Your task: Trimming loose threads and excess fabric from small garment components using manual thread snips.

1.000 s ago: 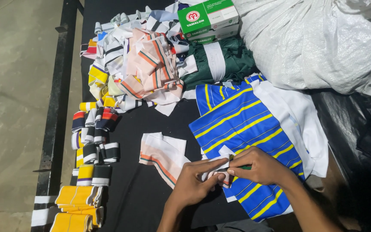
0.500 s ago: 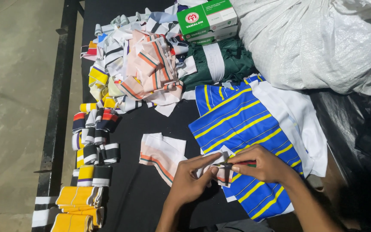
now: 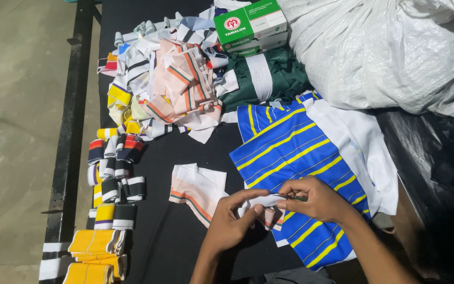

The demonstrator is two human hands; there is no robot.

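Since the earlier frames both hands have drawn closer together over the small piece of cloth, the left fingers now curling up under it where before they lay flatter; the piles have stayed where they were.

By size: the black tabletop [image 3: 158,252] carries everything. A white woven sack [image 3: 384,52] lies well beyond the blue and yellow striped cloth [image 3: 285,152], which I take as the landmark. A white cloth [image 3: 358,142] lies against the right edge of that striped cloth, partly under it. A dark green garment [image 3: 269,79] sits just beyond it, and two green and white boxes [image 3: 250,26] lie on the far side of the green garment. To the left and beyond the striped cloth is a loose heap of mixed fabric scraps [image 3: 169,84]. Further left, folded striped collar bands [image 3: 114,173] run in rows towards the near edge, ending in yellow ones. A folded white piece with orange stripes [image 3: 198,189] lies just left of the striped cloth.

Over the near corner of the striped cloth, the left hand [image 3: 232,223] pinches the small white cloth piece [image 3: 266,202] between thumb and fingers, closed on it. The right hand [image 3: 316,200] is closed around a small dark tool (scissors or a clipper, I cannot tell which) [image 3: 292,196], its tip at the piece.
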